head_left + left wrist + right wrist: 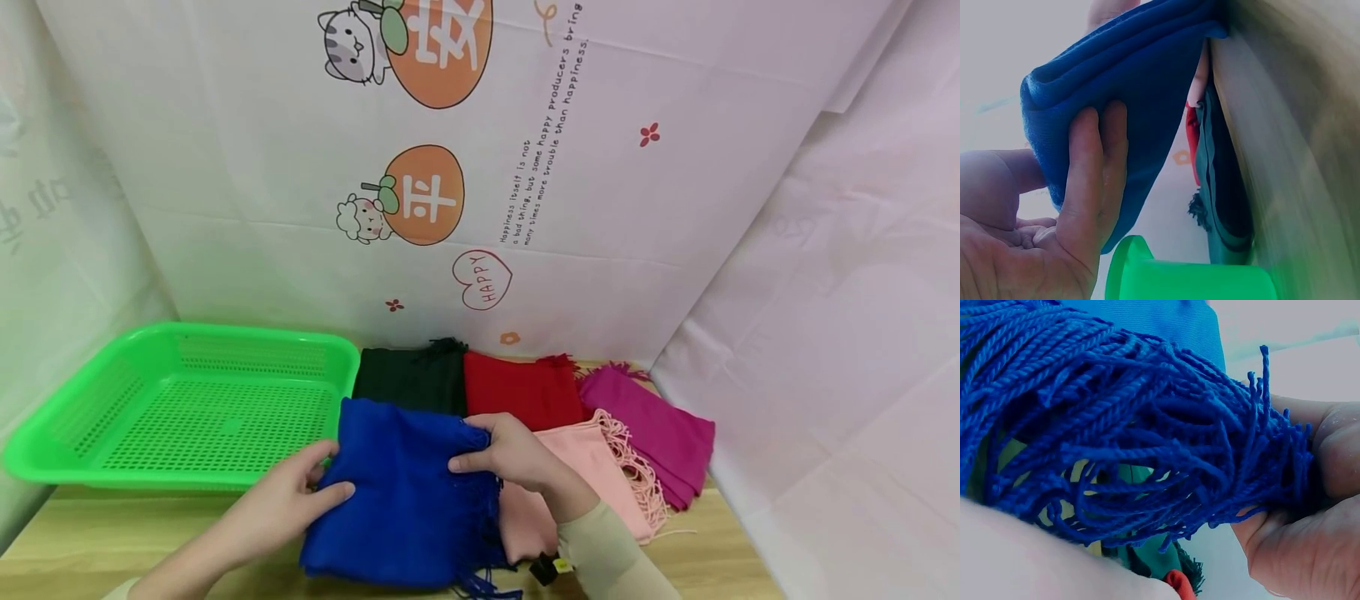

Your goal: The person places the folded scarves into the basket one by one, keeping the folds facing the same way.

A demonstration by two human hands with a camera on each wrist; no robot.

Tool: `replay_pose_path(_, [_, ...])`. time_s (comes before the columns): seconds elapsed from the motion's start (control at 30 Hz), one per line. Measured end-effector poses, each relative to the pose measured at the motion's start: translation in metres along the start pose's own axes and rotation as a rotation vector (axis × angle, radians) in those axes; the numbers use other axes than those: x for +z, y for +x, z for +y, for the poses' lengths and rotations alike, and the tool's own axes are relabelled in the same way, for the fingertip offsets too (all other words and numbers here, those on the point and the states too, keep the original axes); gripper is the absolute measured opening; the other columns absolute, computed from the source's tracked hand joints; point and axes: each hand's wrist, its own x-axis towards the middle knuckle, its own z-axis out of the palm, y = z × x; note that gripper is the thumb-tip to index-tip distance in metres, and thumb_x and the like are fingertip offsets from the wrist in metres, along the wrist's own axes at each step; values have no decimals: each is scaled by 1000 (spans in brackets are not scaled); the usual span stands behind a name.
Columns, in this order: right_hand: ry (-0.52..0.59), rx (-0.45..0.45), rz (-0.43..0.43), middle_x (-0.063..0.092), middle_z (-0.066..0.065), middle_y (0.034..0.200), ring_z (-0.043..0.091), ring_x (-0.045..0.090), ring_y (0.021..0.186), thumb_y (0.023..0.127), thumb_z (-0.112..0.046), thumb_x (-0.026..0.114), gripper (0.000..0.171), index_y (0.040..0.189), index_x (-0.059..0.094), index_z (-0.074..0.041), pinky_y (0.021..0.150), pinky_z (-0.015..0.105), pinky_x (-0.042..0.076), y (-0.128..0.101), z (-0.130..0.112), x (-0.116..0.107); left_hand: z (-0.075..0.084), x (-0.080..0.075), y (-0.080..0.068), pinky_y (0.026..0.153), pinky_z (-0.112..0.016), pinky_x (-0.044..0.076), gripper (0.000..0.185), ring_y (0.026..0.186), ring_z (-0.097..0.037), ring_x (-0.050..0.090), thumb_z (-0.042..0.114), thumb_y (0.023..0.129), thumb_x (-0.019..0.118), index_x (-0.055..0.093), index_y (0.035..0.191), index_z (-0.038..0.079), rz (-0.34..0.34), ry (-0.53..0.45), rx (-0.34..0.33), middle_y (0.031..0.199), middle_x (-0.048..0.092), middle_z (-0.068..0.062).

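A folded blue scarf [397,500] with a fringe along its right side is held between both hands. On its left edge my left hand [288,500] pinches the folds, thumb on top; in the left wrist view two fingers [1088,162] lie against the underside and the near part of the scarf [1129,112] is raised off the table. My right hand [506,454] grips the upper right corner, thumb over the cloth. In the right wrist view the twisted blue fringe [1147,425] hangs in front of the right hand [1310,544], hiding part of its fingers.
A green plastic basket [225,479] stands at the left on the wooden table [720,554]. Behind the blue scarf lie a folded dark green scarf [408,383] and a red scarf [517,387]. A pink scarf [581,458] and a magenta scarf [652,425] lie at the right, before white cloth walls.
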Motion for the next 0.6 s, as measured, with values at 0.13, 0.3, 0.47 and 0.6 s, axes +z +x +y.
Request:
replay_pose_path(0.13, [-40, 0, -1, 82, 0, 118, 23, 76, 110, 99, -17, 88, 32, 130, 82, -19, 96, 36, 63, 5, -6, -1, -1, -6, -1, 72, -36, 64, 53, 94, -26, 77, 26, 109, 75, 53, 148, -2, -42, -76, 11, 112, 78, -12])
replay_pose_path(0.3, [-87, -10, -6, 83, -3, 115, 21, 77, 108, 99, -19, 88, 32, 130, 82, -22, 94, 37, 63, 11, -15, -2, 0, -12, -1, 73, -38, 65, 56, 94, -28, 78, 25, 108, 76, 52, 151, -1, -27, -93, -6, 112, 78, -14])
replay_pose_path(0.47, [-98, -11, -16, 83, -3, 113, 21, 77, 107, 99, -19, 88, 32, 130, 82, -22, 94, 38, 63, 18, -22, -4, 2, -18, -2, 76, -37, 65, 62, 96, -24, 77, 28, 107, 77, 51, 155, -1, 11, -78, -39, 116, 77, -14])
replay_pose_path(0.6, [-109, -10, -14, 83, -4, 114, 21, 77, 107, 99, -21, 88, 33, 131, 82, -23, 95, 38, 63, 23, -26, -5, 2, -24, -2, 75, -39, 66, 59, 94, -27, 78, 26, 108, 76, 51, 155, -1, 5, -117, -34, 114, 78, -15])
